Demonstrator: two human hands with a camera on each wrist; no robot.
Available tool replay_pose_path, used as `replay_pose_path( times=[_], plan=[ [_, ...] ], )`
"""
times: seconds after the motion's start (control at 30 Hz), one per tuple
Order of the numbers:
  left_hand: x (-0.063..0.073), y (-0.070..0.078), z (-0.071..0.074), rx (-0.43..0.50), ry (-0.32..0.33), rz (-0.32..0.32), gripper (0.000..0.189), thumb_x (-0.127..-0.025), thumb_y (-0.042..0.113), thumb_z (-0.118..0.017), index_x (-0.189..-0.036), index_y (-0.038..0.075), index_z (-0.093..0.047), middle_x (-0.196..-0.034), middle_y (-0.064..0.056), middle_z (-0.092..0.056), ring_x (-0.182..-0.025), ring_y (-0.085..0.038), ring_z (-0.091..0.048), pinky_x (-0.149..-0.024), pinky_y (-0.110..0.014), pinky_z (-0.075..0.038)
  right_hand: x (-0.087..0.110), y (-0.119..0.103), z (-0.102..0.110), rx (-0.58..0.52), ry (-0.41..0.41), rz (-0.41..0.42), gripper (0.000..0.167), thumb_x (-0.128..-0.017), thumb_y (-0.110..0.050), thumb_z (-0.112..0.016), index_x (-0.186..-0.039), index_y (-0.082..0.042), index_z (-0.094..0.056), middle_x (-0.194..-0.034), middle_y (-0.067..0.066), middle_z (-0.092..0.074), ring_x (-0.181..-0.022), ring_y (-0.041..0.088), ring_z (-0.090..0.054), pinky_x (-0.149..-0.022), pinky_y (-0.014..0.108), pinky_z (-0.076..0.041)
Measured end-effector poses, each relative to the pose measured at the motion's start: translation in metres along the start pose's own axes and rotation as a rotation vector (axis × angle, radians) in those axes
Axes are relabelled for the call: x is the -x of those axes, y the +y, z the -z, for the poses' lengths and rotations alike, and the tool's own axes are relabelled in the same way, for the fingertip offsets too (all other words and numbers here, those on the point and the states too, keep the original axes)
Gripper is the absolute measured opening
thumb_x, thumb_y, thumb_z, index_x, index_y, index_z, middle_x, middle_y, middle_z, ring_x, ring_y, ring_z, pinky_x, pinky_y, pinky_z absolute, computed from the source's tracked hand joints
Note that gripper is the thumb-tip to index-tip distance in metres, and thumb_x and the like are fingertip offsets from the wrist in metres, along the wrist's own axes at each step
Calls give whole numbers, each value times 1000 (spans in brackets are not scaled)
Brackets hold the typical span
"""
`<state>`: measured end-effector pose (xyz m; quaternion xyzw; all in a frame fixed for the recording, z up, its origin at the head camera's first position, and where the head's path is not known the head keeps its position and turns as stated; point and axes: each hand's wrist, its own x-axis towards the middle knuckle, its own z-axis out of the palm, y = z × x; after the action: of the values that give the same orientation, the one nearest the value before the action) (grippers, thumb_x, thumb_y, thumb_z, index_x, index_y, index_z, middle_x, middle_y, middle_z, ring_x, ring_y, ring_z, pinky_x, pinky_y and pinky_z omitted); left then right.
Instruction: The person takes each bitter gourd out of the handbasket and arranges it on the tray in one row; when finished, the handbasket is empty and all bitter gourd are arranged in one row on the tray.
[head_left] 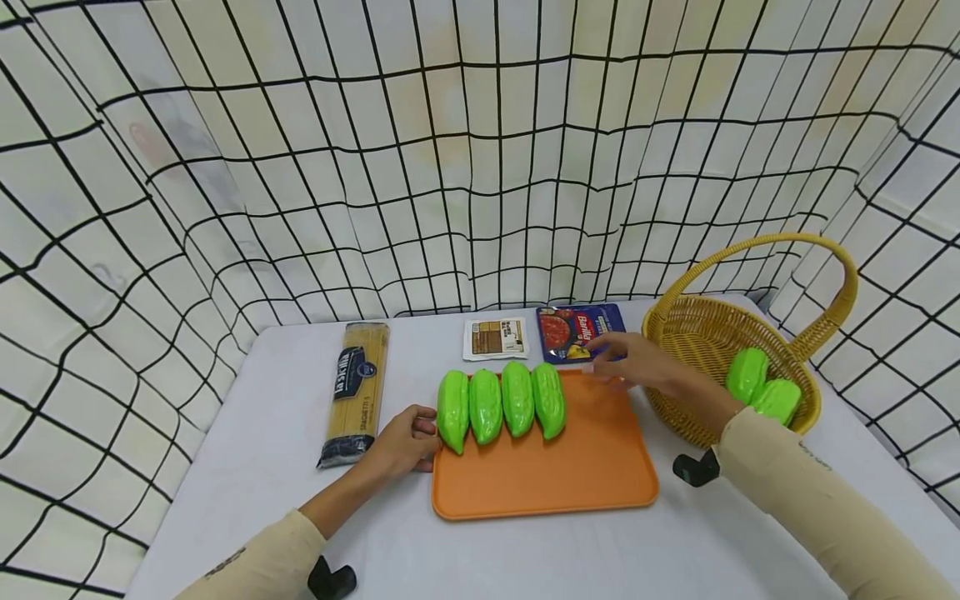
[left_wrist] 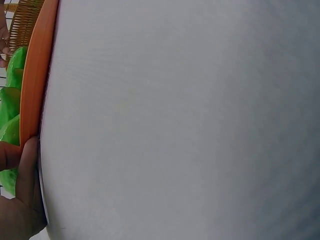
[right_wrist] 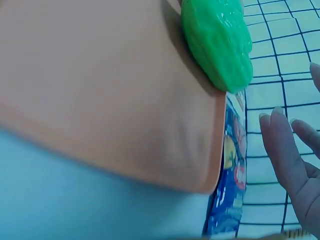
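An orange tray [head_left: 540, 487] lies on the table, with several glossy green ridged toy vegetables [head_left: 486, 408] side by side across its left half. My left hand [head_left: 408, 442] pinches the tray's left edge; in the left wrist view its thumb is over the rim [left_wrist: 36, 75] and a finger lies along the outer side. Over the tray's far right corner hovers my right hand [head_left: 626, 360], its fingers extended and nothing in them. The right wrist view shows those fingers [right_wrist: 280, 145] apart from the nearest green vegetable [right_wrist: 217, 42].
To the right stands a wicker basket [head_left: 686, 333] with a tall handle and green vegetables [head_left: 747, 375] inside. A spaghetti pack [head_left: 358, 392] lies left of the tray. Behind it are a small white-and-brown packet [head_left: 495, 339] and a blue Barilla pouch [head_left: 577, 329]. Grid-patterned cloth walls surround the table.
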<state>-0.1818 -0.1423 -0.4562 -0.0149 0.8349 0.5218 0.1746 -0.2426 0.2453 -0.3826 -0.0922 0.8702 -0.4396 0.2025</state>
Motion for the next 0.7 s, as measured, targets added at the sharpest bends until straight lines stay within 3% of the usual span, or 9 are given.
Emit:
replay_pose_path(
  times=[0.23, 0.47, 0.7],
  plan=[
    [-4, 0, -1, 3, 6, 5, 53, -90, 5, -66, -139, 2, -48, -115, -13, -54, -93, -20, -62, -67, -32, -64, 32, 5, 23, 34, -2, 8, 63, -93, -30, -71, -145, -2, -47, -126, 22, -58, -108, 35, -65, -85, 46, -63],
    [-6, 1, -2, 3, 6, -1, 52, -90, 5, -65, -139, 2, -48, -116, -13, -55, -94, -21, -62, -67, -32, -64, 61, 14, 44, 73, -6, 80, 53, -94, -28, -70, -138, -4, -54, -121, 17, -60, -100, 29, -64, -78, 36, -63],
    [-3, 3, 0, -1, -3, -3, 53, -90, 5, -66, -139, 1, -48, -116, -13, -54, -96, -20, -63, -67, -33, -64, 80, 28, 66, 59, -1, 83, 54, -95, -30, -69, -141, -5, -52, -127, 19, -59, -106, 31, -65, -81, 40, -64]
  ],
)
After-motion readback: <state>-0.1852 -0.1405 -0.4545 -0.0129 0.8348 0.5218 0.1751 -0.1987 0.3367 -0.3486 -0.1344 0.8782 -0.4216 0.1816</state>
